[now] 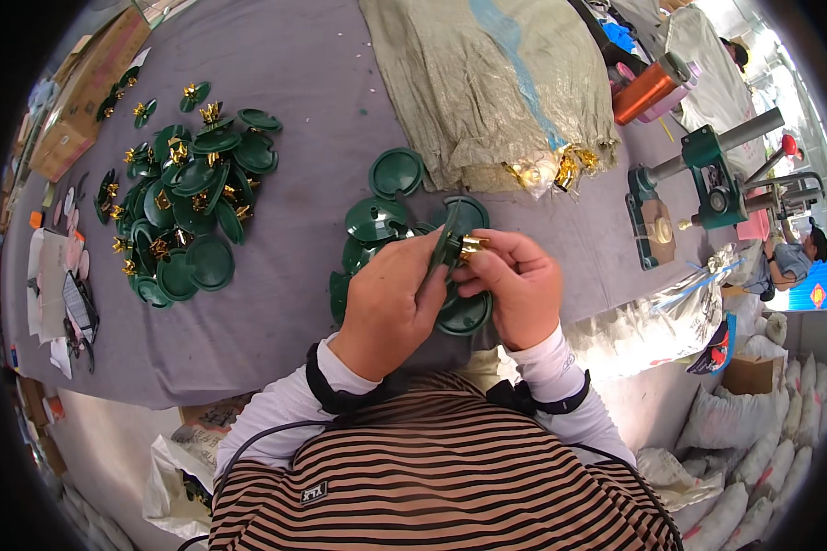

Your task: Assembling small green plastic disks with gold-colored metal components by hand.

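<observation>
One grey tabletop (303,138) carries nearly everything. A pale woven sack (478,92) lies across its far side, its mouth toward the person, presumably to put the shiny gold pieces (570,167) there within right-hand reach; its bulk limits room beyond the hands. The heap of gold-fitted green discs (193,179) sits well apart on the left, probably to keep it out of the work. A lever press (712,179) stands at the right, outside the hands' space, with an orange bottle (651,90) beyond. Plain green discs (377,219) lie just under the hands, partly hidden by them. The left hand (390,298) has its fingers closed on a held disc (445,248), tilted on edge, seemingly to present its face; the right hand's (528,285) fingers pinch a small gold fitting (471,245) against it.
</observation>
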Available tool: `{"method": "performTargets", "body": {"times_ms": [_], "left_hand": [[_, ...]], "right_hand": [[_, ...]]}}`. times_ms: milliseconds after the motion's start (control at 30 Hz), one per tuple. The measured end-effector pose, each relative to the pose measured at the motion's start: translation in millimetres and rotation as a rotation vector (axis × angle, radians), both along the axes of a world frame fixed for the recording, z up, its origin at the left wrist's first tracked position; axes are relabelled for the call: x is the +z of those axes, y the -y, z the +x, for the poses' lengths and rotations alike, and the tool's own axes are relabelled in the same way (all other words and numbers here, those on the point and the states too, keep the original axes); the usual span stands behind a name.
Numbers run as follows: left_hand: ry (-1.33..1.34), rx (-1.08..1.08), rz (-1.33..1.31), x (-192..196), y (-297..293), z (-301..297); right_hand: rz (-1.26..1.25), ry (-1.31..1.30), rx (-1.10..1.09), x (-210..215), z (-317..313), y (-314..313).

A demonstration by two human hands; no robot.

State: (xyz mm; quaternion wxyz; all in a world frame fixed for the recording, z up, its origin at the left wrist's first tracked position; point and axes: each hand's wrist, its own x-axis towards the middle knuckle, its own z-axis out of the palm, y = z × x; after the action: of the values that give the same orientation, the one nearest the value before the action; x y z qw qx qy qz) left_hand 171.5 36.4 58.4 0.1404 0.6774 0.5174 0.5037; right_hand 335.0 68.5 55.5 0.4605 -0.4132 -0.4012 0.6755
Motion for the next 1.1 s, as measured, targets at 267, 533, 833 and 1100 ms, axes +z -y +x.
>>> {"method": "performTargets", "body": {"times_ms": [267,533,833,1100], "left_hand": [[0.433,-0.062,-0.381,2,8,1],[-0.002,-0.115,0.024,-4,2,4],[0.011,0.220,-0.280,-7,-20,-74],[-0.746,0.804,0.192,5,-44,-240]], "right_hand": [[-0.158,-0.322,0.066,-13,-1,3],[0.397,0.265,-0.111,-13,-3,15],[0.185,0.249,0.154,-24,-12,-43],[0.775,1.810,0.201,-85,15,-172]]}}
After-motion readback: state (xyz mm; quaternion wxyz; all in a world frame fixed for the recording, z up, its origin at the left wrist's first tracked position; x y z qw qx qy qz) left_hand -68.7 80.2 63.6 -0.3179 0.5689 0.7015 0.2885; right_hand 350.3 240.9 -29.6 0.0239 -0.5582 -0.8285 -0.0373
